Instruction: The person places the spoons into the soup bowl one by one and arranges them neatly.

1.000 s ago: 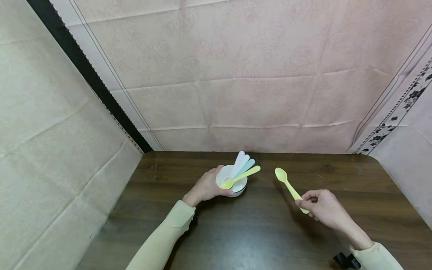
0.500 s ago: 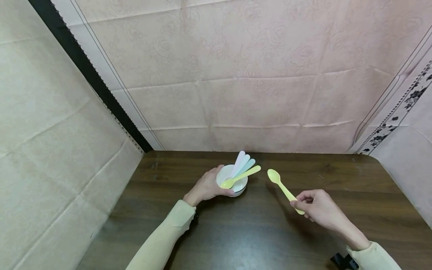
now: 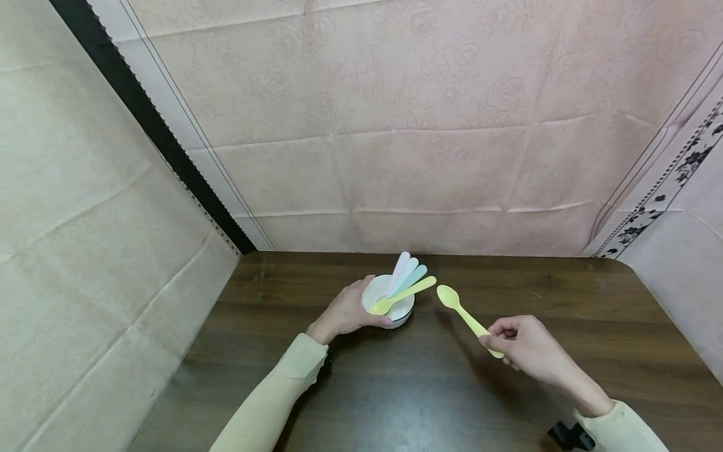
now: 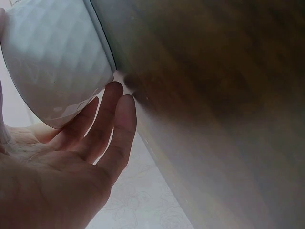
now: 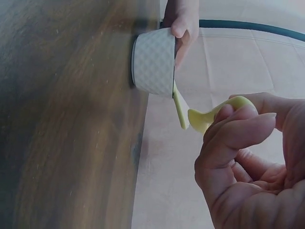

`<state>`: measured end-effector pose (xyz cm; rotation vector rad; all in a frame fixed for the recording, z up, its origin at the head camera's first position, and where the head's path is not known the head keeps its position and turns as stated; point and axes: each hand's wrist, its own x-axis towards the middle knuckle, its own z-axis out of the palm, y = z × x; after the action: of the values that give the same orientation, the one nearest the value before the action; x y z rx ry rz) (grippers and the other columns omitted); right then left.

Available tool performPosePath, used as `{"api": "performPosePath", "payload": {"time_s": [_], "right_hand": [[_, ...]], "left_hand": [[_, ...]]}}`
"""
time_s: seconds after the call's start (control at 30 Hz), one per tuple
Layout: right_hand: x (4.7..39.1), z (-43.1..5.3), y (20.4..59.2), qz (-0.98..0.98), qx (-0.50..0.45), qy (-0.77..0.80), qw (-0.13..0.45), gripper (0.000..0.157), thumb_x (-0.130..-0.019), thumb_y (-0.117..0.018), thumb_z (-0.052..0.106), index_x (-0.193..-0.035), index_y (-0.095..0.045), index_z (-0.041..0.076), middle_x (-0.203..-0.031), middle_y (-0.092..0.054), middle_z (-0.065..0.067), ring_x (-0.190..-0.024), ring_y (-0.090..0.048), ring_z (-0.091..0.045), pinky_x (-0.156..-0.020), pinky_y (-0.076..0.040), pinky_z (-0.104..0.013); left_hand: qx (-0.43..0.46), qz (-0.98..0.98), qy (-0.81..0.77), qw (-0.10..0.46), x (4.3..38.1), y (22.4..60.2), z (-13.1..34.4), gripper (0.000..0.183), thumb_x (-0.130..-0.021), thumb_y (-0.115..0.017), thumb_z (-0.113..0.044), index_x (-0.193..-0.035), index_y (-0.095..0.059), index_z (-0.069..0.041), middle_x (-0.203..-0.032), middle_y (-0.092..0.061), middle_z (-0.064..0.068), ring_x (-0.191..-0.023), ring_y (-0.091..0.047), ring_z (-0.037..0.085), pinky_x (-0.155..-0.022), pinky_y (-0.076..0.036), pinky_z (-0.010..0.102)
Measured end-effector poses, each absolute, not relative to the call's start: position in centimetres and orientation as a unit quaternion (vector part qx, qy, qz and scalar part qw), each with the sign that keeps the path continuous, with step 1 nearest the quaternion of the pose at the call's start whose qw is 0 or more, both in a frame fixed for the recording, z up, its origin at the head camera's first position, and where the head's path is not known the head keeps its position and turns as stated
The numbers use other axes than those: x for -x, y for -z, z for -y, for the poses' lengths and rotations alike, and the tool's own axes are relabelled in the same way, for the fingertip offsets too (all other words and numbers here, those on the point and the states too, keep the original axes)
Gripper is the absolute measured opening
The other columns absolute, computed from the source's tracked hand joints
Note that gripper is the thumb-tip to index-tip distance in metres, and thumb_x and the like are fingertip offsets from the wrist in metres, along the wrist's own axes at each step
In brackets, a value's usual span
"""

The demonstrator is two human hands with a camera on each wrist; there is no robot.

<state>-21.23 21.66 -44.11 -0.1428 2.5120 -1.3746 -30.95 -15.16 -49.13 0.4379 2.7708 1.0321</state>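
Near the far edge, a white bowl with a quilted outer wall stands on the table, its far-side contents partly hidden. My left hand grips its left side, thumb at the front, fingers at the wall. In the bowl lean a lavender spoon, pale blue spoons and a yellow spoon lying across with its handle over the right rim. Raised over the table to the right, a second yellow spoon is pinched at its handle end by my right hand, scoop toward the bowl.
The dark wooden table reaches a pale patterned cloth hanging behind it. More cloth hangs at the left side. A black wrist device sits by my right sleeve.
My right hand has moved left with the yellow spoon, bringing its scoop closer to the bowl. The left hand and the bowl have stayed in place.
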Motion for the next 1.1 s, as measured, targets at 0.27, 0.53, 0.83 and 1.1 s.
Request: {"api": "performPosePath", "payload": {"time_s": [0.27, 0.53, 0.83, 1.1], "right_hand": [[21.6, -20.8, 43.9, -0.865, 0.062, 0.476, 0.151, 0.018, -0.099, -0.079, 0.018, -0.097, -0.077, 0.0, -0.068, -0.058, 0.004, -0.054, -0.052, -0.01, -0.049, -0.044, -0.026], [22.5, -19.6, 43.4, -0.849, 0.083, 0.494, 0.166, 0.021, -0.1, -0.078, 0.018, -0.096, -0.075, -0.002, -0.067, -0.055, 0.004, -0.055, -0.05, -0.009, -0.05, -0.043, -0.025], [24.2, -17.9, 43.7, -0.841, 0.097, 0.495, 0.195, 0.02, -0.1, -0.076, 0.018, -0.1, -0.077, -0.002, -0.07, -0.057, 0.002, -0.058, -0.051, -0.011, -0.05, -0.041, -0.024], [25.6, -17.0, 44.2, -0.829, 0.111, 0.507, 0.21, 0.021, -0.1, -0.076, 0.018, -0.102, -0.078, -0.003, -0.072, -0.06, 0.001, -0.058, -0.052, -0.011, -0.051, -0.043, -0.024]], "left_hand": [[-0.144, -0.924, -0.345, 0.077, 31.0, 49.2, 15.3, 0.107, -0.073, -0.098, -0.057, -0.159, -0.047, -0.019, -0.142, -0.065, 0.005, -0.123, -0.061, 0.023, -0.107, -0.053, 0.05], [-0.146, -0.923, -0.347, 0.075, 30.8, 49.2, 15.3, 0.107, -0.073, -0.098, -0.057, -0.159, -0.047, -0.019, -0.143, -0.065, 0.006, -0.123, -0.061, 0.024, -0.107, -0.052, 0.049], [-0.154, -0.922, -0.348, 0.071, 30.9, 49.3, 15.3, 0.105, -0.074, -0.098, -0.056, -0.158, -0.048, -0.02, -0.138, -0.066, 0.004, -0.12, -0.061, 0.022, -0.104, -0.053, 0.047], [-0.162, -0.92, -0.35, 0.064, 31.1, 49.5, 15.3, 0.102, -0.074, -0.098, -0.056, -0.156, -0.05, -0.021, -0.135, -0.067, 0.003, -0.116, -0.062, 0.021, -0.101, -0.054, 0.045]]}}
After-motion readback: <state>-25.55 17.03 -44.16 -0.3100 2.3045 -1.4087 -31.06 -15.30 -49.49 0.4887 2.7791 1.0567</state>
